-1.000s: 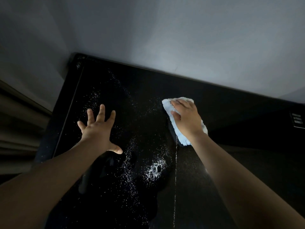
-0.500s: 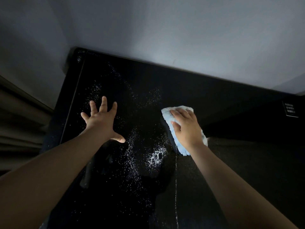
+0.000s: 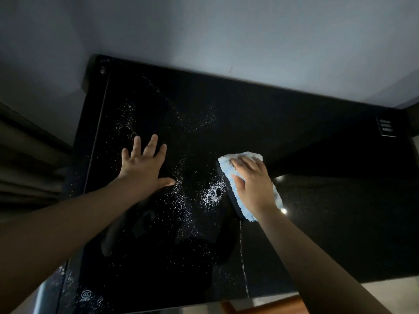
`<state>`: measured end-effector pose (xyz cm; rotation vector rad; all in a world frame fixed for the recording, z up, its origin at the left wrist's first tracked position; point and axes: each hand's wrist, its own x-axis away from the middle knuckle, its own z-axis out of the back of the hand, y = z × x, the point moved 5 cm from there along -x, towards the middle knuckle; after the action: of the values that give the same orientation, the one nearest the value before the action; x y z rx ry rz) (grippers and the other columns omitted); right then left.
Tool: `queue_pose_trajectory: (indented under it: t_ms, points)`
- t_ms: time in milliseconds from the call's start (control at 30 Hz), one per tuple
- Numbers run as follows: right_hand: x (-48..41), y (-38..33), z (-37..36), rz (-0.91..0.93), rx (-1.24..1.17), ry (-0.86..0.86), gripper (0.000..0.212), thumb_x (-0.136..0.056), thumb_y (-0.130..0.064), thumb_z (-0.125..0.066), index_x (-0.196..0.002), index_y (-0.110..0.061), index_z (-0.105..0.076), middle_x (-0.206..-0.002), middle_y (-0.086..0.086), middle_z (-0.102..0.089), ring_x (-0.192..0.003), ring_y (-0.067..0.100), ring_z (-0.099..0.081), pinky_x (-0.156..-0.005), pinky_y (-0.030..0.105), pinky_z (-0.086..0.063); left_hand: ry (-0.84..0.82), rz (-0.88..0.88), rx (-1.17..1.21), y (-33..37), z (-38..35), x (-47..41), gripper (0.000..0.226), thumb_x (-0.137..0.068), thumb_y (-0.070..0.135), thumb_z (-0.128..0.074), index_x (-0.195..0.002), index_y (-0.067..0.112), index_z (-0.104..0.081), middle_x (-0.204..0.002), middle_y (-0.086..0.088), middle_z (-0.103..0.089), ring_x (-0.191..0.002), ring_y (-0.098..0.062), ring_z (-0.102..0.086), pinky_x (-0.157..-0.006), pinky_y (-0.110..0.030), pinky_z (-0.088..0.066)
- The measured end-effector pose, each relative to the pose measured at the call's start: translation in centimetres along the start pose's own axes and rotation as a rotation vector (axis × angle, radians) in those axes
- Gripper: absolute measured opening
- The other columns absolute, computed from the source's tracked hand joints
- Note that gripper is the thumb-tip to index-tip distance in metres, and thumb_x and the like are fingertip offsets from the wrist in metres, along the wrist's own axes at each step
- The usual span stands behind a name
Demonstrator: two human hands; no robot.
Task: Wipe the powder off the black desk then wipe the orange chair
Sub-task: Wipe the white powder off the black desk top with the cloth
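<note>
The right grip (image 3: 252, 184) presses flat-fingered on the blue cloth (image 3: 226, 165), while the left grip (image 3: 145, 166) rests spread on the powdered table (image 3: 294, 137).

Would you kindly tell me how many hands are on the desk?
2: the left hand lies spread on the powdered desk; the right hand presses the blue cloth.

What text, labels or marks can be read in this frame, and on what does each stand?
"CCC": oval mark on the black desk, near left corner; the print beneath it is too small to read.
Unreadable: white-framed label at the desk's far right, three blurred lines.
</note>
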<state>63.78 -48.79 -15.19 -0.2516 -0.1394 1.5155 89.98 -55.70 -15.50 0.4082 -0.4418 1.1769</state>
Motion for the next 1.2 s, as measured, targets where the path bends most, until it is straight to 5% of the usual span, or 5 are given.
queue_pose_trajectory:
  t_ms: [433, 700, 967, 1200]
  points:
    - [8.4, -1.3, 0.6, -0.117, -0.025, -0.125, 0.05, -0.091, -0.036, -0.033, -0.134, -0.024, -0.056, -0.139, -0.004, -0.053, -0.131, 0.031, -0.041, -0.109, 0.039, -0.036, -0.117, -0.093, -0.05, 2.8, -6.0, 8.6, 0.12, -0.074, 0.078, -0.05, -0.15, 0.016, 0.019, -0.153, -0.009, 0.034, -0.143, -0.04, 0.022, -0.118, -0.057, -0.003]
    - [14.3, -2.5, 1.3, -0.172, -0.031, -0.153, 0.043, -0.09, -0.017, -0.06, -0.133, -0.023, -0.056, -0.14, -0.004, -0.052, -0.132, 0.027, -0.039, -0.11, 0.038, -0.035, -0.125, -0.063, -0.022, 2.3, -7.6, 10.1, 0.134, -0.063, 0.078, -0.063, -0.15, 0.018, 0.02, -0.152, -0.005, 0.038, -0.142, -0.04, 0.024, -0.115, -0.061, -0.002]
    - [19.0, -3.5, 1.9, -0.215, -0.027, -0.194, 0.05, -0.089, -0.034, -0.036, -0.135, -0.025, -0.053, -0.14, -0.003, -0.052, -0.132, 0.025, -0.04, -0.109, 0.038, -0.033, -0.108, -0.073, 0.016, 2.3, -7.6, 10.0, 0.134, -0.062, 0.075, -0.067, -0.151, 0.017, 0.015, -0.154, -0.005, 0.033, -0.143, -0.04, 0.022, -0.114, -0.062, -0.002]
    - [22.3, -3.8, 2.0, -0.242, -0.046, -0.218, 0.047, -0.088, -0.021, -0.054, -0.135, -0.024, -0.054, -0.141, -0.005, -0.05, -0.133, 0.024, -0.038, -0.11, 0.036, -0.032, -0.113, -0.073, 0.003, 2.4, -7.6, 9.9, 0.135, -0.061, 0.075, -0.068, -0.151, 0.017, 0.015, -0.154, -0.006, 0.033, -0.143, -0.041, 0.021, -0.114, -0.062, -0.004]
